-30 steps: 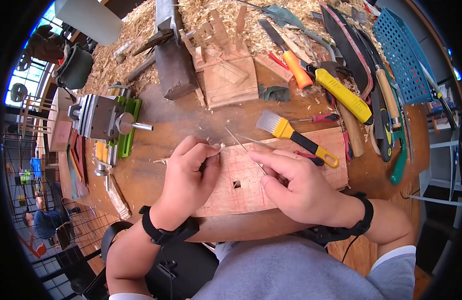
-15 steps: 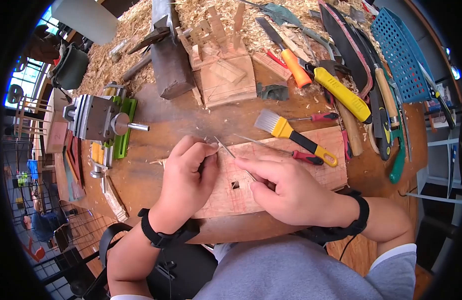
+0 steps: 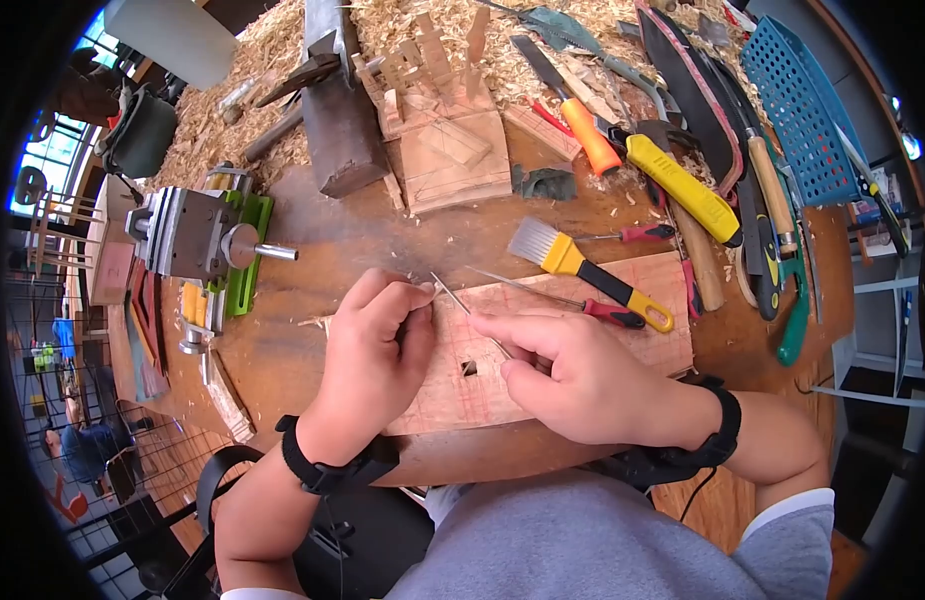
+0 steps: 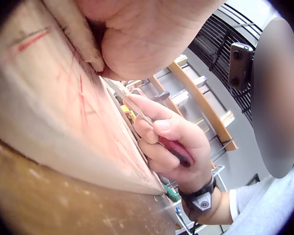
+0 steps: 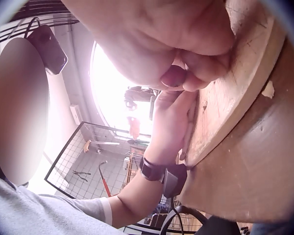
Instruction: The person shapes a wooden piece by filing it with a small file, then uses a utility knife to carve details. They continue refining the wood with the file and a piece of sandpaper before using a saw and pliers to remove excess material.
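In the head view my left hand (image 3: 375, 345) pinches a small pale wooden piece (image 4: 81, 32), mostly hidden by the fingers there and showing as a light stick in the left wrist view. My right hand (image 3: 577, 375) grips a needle file (image 3: 449, 293) with a thin metal shaft. Its red and black handle (image 4: 174, 149) lies inside the palm. The file's tip is right at the fingertips of the left hand. Both hands are over a wooden board (image 3: 542, 385) with red pencil lines and a small square hole (image 3: 469, 368).
A brush (image 3: 592, 275) and another red-handled file (image 3: 612, 312) lie on the board. A vise (image 3: 197, 235) stands left. Behind are a dark metal block (image 3: 347, 145), a wooden assembly (image 3: 457, 165), and wood shavings. Saws, a yellow cutter (image 3: 682, 188) and a blue basket (image 3: 802, 110) crowd the right.
My right hand has moved left with the file, bringing its tip from apart up to the left fingertips. The left hand stays nearly in place, still pinching the wooden piece.
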The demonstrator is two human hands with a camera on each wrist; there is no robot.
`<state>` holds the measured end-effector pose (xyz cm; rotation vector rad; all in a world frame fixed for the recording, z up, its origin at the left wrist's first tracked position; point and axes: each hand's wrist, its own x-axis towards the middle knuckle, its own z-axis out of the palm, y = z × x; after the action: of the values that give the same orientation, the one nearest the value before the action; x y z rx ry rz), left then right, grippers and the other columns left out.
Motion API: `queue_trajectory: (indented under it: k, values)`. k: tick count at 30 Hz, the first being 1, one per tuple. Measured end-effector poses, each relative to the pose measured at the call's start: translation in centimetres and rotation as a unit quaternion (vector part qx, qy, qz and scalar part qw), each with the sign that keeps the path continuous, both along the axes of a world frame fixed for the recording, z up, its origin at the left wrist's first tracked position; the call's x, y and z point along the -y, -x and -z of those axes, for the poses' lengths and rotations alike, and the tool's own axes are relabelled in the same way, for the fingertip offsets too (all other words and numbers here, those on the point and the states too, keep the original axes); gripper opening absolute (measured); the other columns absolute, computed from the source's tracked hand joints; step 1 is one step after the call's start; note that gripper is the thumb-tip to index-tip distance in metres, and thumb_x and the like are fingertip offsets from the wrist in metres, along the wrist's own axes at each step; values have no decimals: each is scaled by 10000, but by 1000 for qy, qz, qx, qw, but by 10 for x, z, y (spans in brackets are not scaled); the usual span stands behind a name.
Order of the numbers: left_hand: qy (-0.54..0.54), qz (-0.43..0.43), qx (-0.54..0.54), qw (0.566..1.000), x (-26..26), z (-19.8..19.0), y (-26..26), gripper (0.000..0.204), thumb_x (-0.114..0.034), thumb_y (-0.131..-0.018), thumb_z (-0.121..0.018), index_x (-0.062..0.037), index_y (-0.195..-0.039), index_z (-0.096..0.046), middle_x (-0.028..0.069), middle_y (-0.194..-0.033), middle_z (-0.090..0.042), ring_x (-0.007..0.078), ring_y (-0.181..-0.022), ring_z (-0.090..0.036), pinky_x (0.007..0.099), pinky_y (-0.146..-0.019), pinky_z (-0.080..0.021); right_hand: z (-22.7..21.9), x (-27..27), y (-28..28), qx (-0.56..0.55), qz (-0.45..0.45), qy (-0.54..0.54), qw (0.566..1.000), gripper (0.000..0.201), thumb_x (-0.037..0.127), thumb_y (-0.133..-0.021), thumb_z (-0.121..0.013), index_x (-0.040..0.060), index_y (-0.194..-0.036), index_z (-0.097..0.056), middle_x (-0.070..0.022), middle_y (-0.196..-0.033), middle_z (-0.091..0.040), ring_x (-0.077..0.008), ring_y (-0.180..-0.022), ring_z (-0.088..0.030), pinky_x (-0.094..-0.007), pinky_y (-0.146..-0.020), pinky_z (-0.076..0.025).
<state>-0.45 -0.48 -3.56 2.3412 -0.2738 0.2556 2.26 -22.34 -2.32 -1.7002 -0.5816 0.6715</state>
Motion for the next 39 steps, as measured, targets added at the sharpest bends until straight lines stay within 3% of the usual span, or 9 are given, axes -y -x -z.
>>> queue_trajectory:
  k: [2, 5, 8, 20, 39]
  values:
    - [-5, 7, -2, 1000, 1, 0, 1, 156, 106, -805, -636, 21, -936, -637, 158, -877, -605, 323, -766, -623, 365, -674, -504, -1, -3, 0, -47, 8, -8, 999, 471, -18, -882, -539, -34, -1352, -570, -39, -800, -519, -92, -705, -488, -270, -619, -423]
    - [4, -10, -3, 1000, 2, 0, 0, 152, 105, -805, -631, 21, -932, -635, 157, -879, -603, 327, -773, -623, 362, -682, -506, 8, -7, 0, -1, 31, -31, 999, 469, -13, -889, -539, -30, -1357, -567, -20, -791, -515, -82, -703, -481, -257, -613, -415]
    - [6, -6, -1, 1000, 0, 1, 2, 152, 104, -804, -629, 20, -930, -636, 157, -881, -601, 329, -779, -623, 363, -681, -506, -3, 1, 3, -64, 10, -4, 998, 471, -11, -897, -537, -25, -1367, -564, -4, -793, -512, -66, -695, -471, -246, -608, -410]
    - [5, -14, -8, 1000, 1, 1, 1, 155, 105, -787, -636, 21, -918, -631, 154, -874, -600, 332, -776, -619, 369, -679, -503, 0, -1, -4, -105, -6, -19, 994, 480, -17, -911, -518, -13, -1390, -549, 18, -811, -510, -36, -685, -460, -224, -588, -396]
    - [8, -7, -2, 1000, 1, 1, 2, 140, 103, -801, -633, 18, -912, -634, 148, -863, -599, 320, -766, -623, 360, -671, -502, -9, 3, -12, -84, -5, 18, 996, 439, 2, -887, -548, -31, -1321, -606, 19, -722, -520, -30, -654, -464, -244, -565, -398]
